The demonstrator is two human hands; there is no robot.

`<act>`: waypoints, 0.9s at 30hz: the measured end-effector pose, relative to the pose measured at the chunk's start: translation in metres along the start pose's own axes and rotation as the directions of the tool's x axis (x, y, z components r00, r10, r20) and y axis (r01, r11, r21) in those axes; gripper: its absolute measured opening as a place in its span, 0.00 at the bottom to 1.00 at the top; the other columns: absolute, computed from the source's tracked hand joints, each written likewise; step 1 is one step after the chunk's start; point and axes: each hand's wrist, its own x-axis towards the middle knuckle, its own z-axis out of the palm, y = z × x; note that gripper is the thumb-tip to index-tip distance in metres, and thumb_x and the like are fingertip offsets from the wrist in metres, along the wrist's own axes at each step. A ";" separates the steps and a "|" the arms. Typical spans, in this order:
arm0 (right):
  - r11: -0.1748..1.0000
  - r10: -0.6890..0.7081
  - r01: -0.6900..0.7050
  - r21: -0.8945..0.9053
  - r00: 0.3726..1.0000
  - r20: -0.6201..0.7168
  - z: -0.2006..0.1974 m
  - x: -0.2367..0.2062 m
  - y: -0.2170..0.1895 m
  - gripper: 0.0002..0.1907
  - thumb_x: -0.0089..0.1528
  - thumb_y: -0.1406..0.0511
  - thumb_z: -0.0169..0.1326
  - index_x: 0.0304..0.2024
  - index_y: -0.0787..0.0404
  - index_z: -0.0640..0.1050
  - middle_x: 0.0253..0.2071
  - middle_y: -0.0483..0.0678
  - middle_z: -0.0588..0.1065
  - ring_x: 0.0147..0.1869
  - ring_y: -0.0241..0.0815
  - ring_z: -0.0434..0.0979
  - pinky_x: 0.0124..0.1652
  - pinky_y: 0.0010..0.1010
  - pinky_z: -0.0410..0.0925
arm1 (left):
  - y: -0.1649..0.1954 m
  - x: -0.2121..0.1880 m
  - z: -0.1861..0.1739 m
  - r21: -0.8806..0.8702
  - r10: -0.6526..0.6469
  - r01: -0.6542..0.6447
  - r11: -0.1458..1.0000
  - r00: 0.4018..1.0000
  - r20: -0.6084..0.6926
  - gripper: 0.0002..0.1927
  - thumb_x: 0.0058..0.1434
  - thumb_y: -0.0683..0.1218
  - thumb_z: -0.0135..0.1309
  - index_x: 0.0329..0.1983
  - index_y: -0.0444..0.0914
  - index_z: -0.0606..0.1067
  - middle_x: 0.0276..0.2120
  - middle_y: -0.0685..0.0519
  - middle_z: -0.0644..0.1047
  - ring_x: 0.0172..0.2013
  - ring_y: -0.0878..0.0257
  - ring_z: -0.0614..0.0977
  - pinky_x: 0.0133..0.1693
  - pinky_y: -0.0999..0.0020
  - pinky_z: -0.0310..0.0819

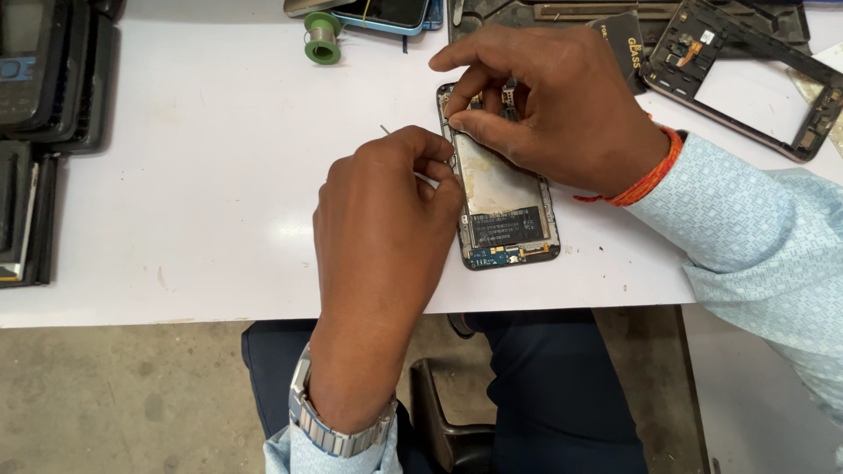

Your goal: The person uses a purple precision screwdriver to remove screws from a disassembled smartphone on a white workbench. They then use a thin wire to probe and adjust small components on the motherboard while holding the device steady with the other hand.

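Opened smartphone (505, 197) lies flat on the white table (193, 175), back cover off, long axis running away from the person, bottom end not far from the near table edge. Exposed: metal mid-plate, a dark labelled patch low down, a small blue board at the bottom end.

Right hand (553, 110) is clamped over the top end, thumb and fingers pinched narrow on the upper left rim and pressing down. Left hand (386, 219) is curled nearly closed against the left rim, pinching a thin metal tool (386, 131); only its tip shows past the knuckles. What the tool is, I can't tell.

Handling, my read: light, thin, stiff along the frame but fragile inside. Bare board, connectors and any flex will not take pressure or prying. Grip by the long side rails or pin it flat at one end, as the right hand does. The tabletop looks smooth, so the phone probably slides if not pinned.

Room:
- left: wide bare table out to the stack of dark phones (44, 96) at the left edge
- front: table edge near, little margin, lap below
- far side: solder spool (322, 37), blue-cased phone (386, 16), dark work mat
- right: empty phone frame (746, 75) near the right wrist, sleeve could catch it
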 end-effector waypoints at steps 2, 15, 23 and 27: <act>1.000 0.009 -0.009 0.012 1.000 -0.003 0.000 0.000 -0.001 0.20 0.66 0.69 0.67 0.59 0.61 0.77 0.42 0.46 0.83 0.41 0.36 0.84 0.37 0.25 0.74 | -0.001 -0.001 0.001 -0.036 0.067 -0.068 0.997 0.997 -0.041 0.09 0.55 0.40 0.60 0.39 0.38 0.83 0.29 0.52 0.84 0.27 0.64 0.86 0.30 0.67 0.79; 1.000 0.004 -0.004 -0.002 1.000 -0.003 0.000 -0.002 0.001 0.20 0.66 0.70 0.66 0.59 0.61 0.77 0.42 0.46 0.83 0.41 0.37 0.85 0.36 0.25 0.74 | -0.010 0.004 0.009 -0.074 0.177 -0.188 0.979 0.975 -0.136 0.07 0.56 0.37 0.58 0.38 0.33 0.82 0.27 0.47 0.83 0.25 0.61 0.85 0.32 0.67 0.79; 0.999 -0.040 0.039 0.024 0.998 0.044 -0.003 0.000 0.005 0.21 0.66 0.69 0.67 0.60 0.61 0.76 0.44 0.46 0.83 0.44 0.37 0.85 0.38 0.25 0.74 | -0.011 0.003 0.001 -0.076 0.063 -0.067 0.995 0.997 -0.046 0.06 0.56 0.39 0.59 0.35 0.35 0.83 0.24 0.49 0.83 0.23 0.62 0.85 0.29 0.67 0.79; 0.997 -0.032 0.027 0.071 0.997 0.077 -0.006 0.002 0.006 0.21 0.66 0.69 0.67 0.60 0.62 0.76 0.44 0.47 0.83 0.45 0.38 0.85 0.37 0.25 0.76 | -0.009 0.002 -0.001 -0.082 0.070 -0.072 0.994 0.997 -0.031 0.05 0.56 0.40 0.60 0.34 0.35 0.83 0.24 0.49 0.83 0.22 0.63 0.84 0.28 0.67 0.78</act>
